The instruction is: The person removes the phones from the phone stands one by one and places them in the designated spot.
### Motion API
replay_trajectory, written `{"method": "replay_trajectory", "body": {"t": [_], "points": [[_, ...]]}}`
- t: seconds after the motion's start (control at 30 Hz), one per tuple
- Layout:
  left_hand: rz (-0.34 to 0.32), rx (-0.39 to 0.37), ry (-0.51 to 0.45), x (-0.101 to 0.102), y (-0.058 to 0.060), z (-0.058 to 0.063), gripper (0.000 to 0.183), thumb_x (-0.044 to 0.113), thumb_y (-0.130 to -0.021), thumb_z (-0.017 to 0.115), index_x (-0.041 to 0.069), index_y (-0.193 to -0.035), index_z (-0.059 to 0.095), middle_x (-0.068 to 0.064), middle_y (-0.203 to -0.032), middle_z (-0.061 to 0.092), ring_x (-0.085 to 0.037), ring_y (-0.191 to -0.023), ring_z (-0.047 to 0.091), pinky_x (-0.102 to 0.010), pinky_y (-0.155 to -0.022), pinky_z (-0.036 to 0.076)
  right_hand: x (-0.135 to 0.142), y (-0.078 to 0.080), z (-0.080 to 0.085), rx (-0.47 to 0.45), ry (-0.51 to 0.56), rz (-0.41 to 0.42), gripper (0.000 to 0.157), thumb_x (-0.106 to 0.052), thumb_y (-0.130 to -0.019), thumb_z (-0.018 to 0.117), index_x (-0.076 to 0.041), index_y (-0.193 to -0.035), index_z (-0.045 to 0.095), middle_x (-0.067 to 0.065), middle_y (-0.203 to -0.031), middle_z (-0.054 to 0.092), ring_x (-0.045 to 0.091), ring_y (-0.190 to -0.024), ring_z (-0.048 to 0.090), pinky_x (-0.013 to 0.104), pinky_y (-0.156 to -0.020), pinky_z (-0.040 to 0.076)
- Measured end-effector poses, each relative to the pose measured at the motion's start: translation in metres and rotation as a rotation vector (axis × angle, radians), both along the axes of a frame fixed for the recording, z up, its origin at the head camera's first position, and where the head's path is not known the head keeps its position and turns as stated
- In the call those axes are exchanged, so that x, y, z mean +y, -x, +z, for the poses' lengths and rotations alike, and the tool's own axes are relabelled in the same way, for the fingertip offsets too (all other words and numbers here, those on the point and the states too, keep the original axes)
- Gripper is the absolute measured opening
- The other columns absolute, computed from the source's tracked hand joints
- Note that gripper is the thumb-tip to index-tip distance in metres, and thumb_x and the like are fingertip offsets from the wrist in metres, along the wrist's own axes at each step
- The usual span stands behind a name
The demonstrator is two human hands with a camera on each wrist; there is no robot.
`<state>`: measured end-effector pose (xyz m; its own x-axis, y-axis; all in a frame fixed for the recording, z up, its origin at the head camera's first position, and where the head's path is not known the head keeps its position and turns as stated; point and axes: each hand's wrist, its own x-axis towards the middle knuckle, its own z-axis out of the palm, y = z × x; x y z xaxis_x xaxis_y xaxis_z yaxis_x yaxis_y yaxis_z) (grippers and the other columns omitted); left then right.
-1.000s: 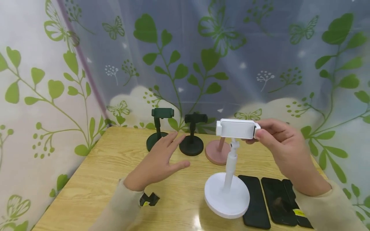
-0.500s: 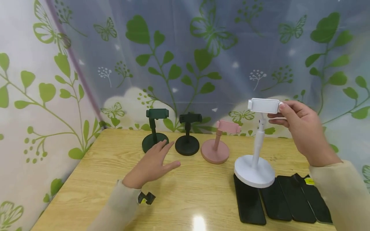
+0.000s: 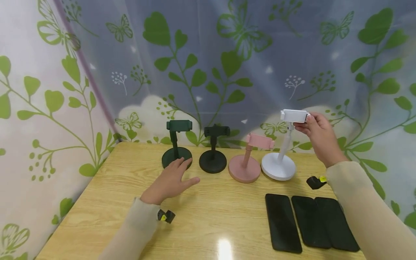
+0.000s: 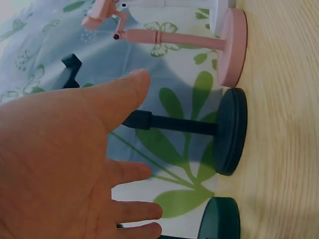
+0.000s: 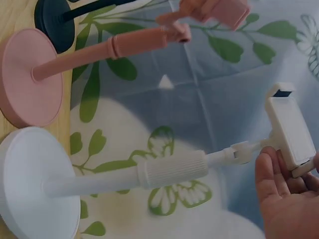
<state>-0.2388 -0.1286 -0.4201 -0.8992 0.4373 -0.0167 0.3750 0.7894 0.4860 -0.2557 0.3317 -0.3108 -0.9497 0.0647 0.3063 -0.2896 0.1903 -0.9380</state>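
Observation:
My right hand (image 3: 321, 136) pinches the right end of the clamp head on a white phone stand (image 3: 282, 166). In the right wrist view that stand (image 5: 104, 184) shows its ribbed collar and round base, with my fingers at the clamp's lower end. Just left of it in the head view is a pink phone stand (image 3: 244, 169), then a black one (image 3: 212, 161) and a dark green one (image 3: 175, 157). My left hand (image 3: 169, 180) hovers with spread fingers in front of the green stand, holding nothing; its fingertips overlap that base in the head view.
Several black phones (image 3: 283, 222) lie side by side at the table's front right, partly covered by my right sleeve. A curtain (image 3: 195, 72) with green leaves and butterflies hangs behind the wooden table (image 3: 107, 191). Small black devices are on both wrists.
My right hand has carried the white stand back and away from above the phones, to a spot right of the pink stand. My left hand has stayed nearly in place.

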Motion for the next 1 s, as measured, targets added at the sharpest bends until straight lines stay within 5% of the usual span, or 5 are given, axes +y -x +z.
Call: {"method": "replay_trajectory", "body": {"t": [0.43, 0.67, 1.0], "points": [[0.017, -0.018, 0.011, 0.002, 0.006, -0.016, 0.088, 0.066, -0.100, 0.054, 0.011, -0.164, 0.028, -0.025, -0.166, 0.026, -0.045, -0.153, 0.024, -0.063, -0.120, 0.024, 0.013, 0.011, -0.018, -0.018, 0.005, -0.010, 0.041, -0.040, -0.111, 0.035, -0.011, -0.138, 0.043, 0.000, -0.127, 0.051, 0.011, -0.114, 0.058, 0.017, -0.099, 0.049], [-0.010, 0.020, -0.013, 0.006, 0.008, -0.012, 0.089, 0.066, -0.100, 0.053, 0.011, -0.164, 0.025, -0.025, -0.167, 0.024, -0.045, -0.153, 0.024, -0.063, -0.121, 0.022, 0.026, 0.010, -0.024, 0.010, 0.101, -0.009, 0.039, -0.037, -0.112, 0.037, -0.010, -0.138, 0.043, 0.002, -0.125, 0.053, 0.012, -0.111, 0.060, 0.017, -0.096, 0.051], [-0.019, 0.053, -0.023, 0.007, 0.012, -0.007, 0.086, 0.063, -0.102, 0.052, 0.010, -0.164, 0.024, -0.025, -0.167, 0.024, -0.045, -0.153, 0.024, -0.063, -0.122, 0.020, 0.036, 0.011, -0.032, 0.003, 0.088, -0.023, 0.046, -0.036, -0.111, 0.042, -0.005, -0.146, 0.045, -0.003, -0.123, 0.059, 0.012, -0.114, 0.062, 0.017, -0.093, 0.052]]}}
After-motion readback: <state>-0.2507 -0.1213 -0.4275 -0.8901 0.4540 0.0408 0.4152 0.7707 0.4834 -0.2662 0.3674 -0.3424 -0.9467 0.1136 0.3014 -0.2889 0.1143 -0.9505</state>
